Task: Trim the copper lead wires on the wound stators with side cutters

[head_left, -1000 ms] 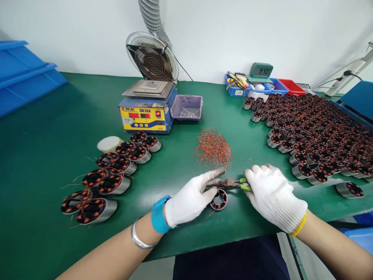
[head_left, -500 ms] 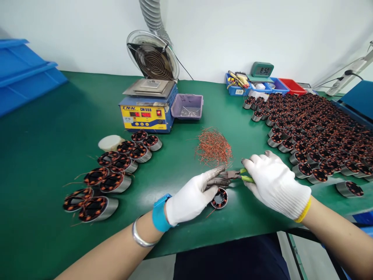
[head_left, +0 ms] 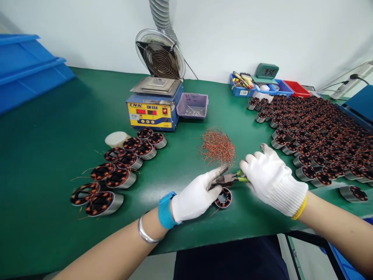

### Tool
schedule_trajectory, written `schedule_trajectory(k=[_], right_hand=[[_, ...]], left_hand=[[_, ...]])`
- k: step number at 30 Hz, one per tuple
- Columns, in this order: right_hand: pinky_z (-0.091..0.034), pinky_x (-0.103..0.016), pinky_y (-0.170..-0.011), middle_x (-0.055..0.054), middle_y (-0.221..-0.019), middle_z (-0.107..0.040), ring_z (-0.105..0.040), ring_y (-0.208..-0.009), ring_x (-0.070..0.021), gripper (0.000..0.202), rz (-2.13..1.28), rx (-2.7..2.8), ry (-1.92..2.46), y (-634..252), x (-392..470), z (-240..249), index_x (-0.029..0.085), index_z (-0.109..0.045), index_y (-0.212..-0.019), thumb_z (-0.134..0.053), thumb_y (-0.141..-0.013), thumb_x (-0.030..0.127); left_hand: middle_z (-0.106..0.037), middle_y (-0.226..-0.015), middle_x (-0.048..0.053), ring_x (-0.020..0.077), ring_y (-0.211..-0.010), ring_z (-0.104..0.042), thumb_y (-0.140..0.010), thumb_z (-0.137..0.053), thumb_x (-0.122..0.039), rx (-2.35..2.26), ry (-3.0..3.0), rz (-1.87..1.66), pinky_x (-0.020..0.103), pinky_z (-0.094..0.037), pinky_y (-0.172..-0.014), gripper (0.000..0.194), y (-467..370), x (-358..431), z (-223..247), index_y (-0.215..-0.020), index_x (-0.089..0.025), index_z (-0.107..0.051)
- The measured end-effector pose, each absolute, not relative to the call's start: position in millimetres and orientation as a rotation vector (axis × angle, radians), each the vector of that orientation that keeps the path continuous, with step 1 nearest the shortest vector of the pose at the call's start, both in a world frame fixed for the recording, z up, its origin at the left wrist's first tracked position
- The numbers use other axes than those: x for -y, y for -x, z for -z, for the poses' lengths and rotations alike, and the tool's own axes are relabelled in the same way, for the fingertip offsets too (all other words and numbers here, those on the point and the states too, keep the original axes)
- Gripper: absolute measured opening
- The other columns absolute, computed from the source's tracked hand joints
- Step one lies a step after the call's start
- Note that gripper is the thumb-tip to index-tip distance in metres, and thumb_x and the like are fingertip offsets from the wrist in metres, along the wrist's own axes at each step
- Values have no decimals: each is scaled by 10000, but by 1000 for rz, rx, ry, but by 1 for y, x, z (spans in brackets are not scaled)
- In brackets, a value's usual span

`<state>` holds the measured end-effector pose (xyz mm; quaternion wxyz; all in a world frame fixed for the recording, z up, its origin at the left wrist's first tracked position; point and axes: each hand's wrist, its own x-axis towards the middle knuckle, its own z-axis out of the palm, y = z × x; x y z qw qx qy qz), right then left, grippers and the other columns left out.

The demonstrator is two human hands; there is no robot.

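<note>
Approx. 10 wound cores (head_left: 128, 160) on L w/ few stray leads, prob. done. L hand (head_left: 194, 198): fingers at pliers' (head_left: 229, 178) tips, can't tell if gripping. Cut-wire pile (head_left: 217, 146) just beyond. Current core (head_left: 229, 199) on bench (head_left: 186, 237) beside L hand, lead out, prob. part-done. R hand (head_left: 275, 179) clenched round pliers' handles. Big batch (head_left: 326, 136) + lone core (head_left: 353, 193) far R: prob. undone, most left.
</note>
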<state>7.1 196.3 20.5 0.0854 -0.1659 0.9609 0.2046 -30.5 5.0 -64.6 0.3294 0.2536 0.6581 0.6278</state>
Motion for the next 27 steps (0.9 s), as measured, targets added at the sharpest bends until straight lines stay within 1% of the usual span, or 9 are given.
schedule_trajectory(k=[3,6,9,12,16,19,22,24,27], right_hand=[[-424,-404,-803,-91,-848,-603,-594,-790,-256,120,-537,-2844,351,-9,-196,-24,174,-618,-893,-520,-880,242],[-414,-311,-650,-99,-934,-612,-598,-794,-248,218,-424,-2903,158,-20,-203,-23,192,-615,-1008,-494,-910,345],[-428,-294,-674,-87,-1065,-624,-612,-858,-227,362,-80,-3044,126,-40,-210,-13,218,-540,-1235,-497,-906,363],[-443,-307,-750,-73,-1078,-635,-611,-906,-215,500,272,-3004,440,-60,-198,5,212,-449,-1344,-534,-854,267],[-408,-336,-611,-55,-894,-633,-599,-744,-242,500,134,-2836,536,-70,-164,22,204,-500,-1286,-580,-793,195],[-399,-331,-615,-47,-886,-627,-597,-756,-243,398,128,-2873,422,-69,-157,28,235,-560,-1199,-582,-803,203],[-426,-331,-712,-54,-963,-633,-605,-847,-240,343,182,-3005,173,-73,-187,34,250,-571,-1191,-547,-849,230],[-438,-333,-758,-72,-1018,-641,-613,-894,-241,330,137,-3083,-139,-76,-221,40,231,-566,-1210,-501,-886,231],[-458,-340,-748,-95,-1028,-653,-636,-872,-247,351,-29,-3089,-604,-82,-273,48,200,-543,-1249,-480,-916,290]], left_hand=[[-597,-1354,99,250,-1267,-550,-842,-497,-186,-1680,-660,-1656,479,-390,-1125,643,28,-7,64,-1464,-176,-336],[-601,-1344,124,281,-1263,-550,-795,-584,-181,-1704,-586,-1733,500,-416,-1097,685,31,-6,61,-1444,-184,-367],[-594,-1337,162,315,-1204,-589,-737,-680,-205,-1781,-394,-2022,514,-447,-1059,677,42,0,54,-1371,-160,-446],[-624,-1279,155,291,-1075,-659,-736,-706,-255,-1864,-203,-2287,510,-476,-1025,586,55,8,48,-1279,-161,-506],[-649,-1218,146,280,-1032,-673,-740,-705,-334,-2002,-160,-2294,505,-489,-1005,550,65,11,51,-1232,-162,-530],[-650,-1208,163,295,-1055,-663,-734,-696,-389,-2108,-206,-2212,514,-479,-1010,601,66,8,56,-1249,-136,-516],[-649,-1219,157,291,-1099,-642,-766,-641,-395,-2431,-283,-2052,495,-454,-1043,593,69,11,54,-1281,-131,-510],[-629,-1264,135,298,-1167,-600,-786,-610,-384,-2837,-391,-1726,475,-412,-1082,552,73,16,46,-1286,-165,-531],[-565,-1348,164,370,-1238,-526,-819,-559,-431,-3302,-503,-952,504,-386,-1072,530,80,26,26,-1270,-153,-557]])
